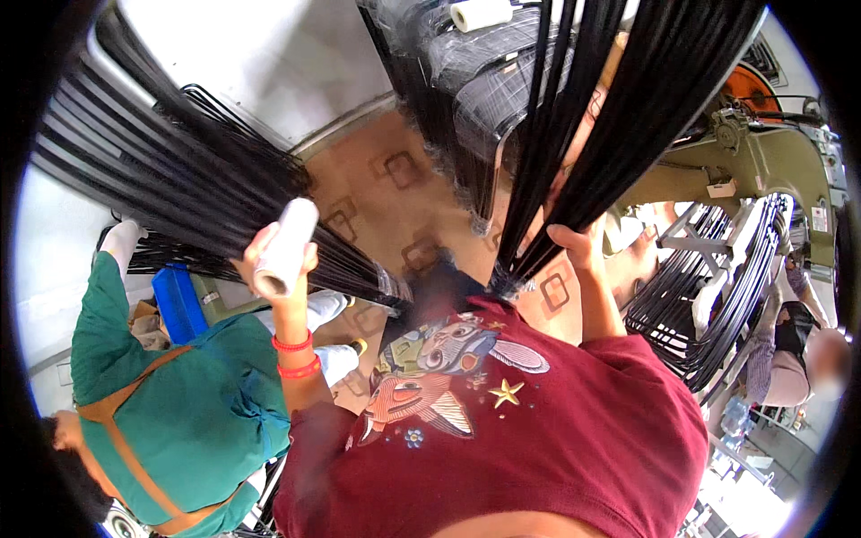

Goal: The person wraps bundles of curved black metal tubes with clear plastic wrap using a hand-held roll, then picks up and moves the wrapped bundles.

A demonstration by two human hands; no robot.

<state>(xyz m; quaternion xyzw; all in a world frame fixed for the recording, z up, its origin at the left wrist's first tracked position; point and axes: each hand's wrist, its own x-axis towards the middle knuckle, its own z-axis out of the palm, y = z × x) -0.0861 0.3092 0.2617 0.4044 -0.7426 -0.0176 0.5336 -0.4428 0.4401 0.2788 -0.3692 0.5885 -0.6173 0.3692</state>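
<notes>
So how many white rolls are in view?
2: a white roll in the left hand, another roll on the plastic-wrapped bundle at top. More may be hidden.

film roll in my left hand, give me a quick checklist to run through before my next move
1. Film roll held in the left hand: ok.
2. Right hand at the black strips: ok, thumb against their edge.
3. Right hand's grip firm: cannot tell, fingers hidden.
4. Clear film at the strips' lower end: ok, present.
5. Film running from roll to strips: cannot tell.
6. Room at left: looks not ok, person in green close by the left arm.
</notes>
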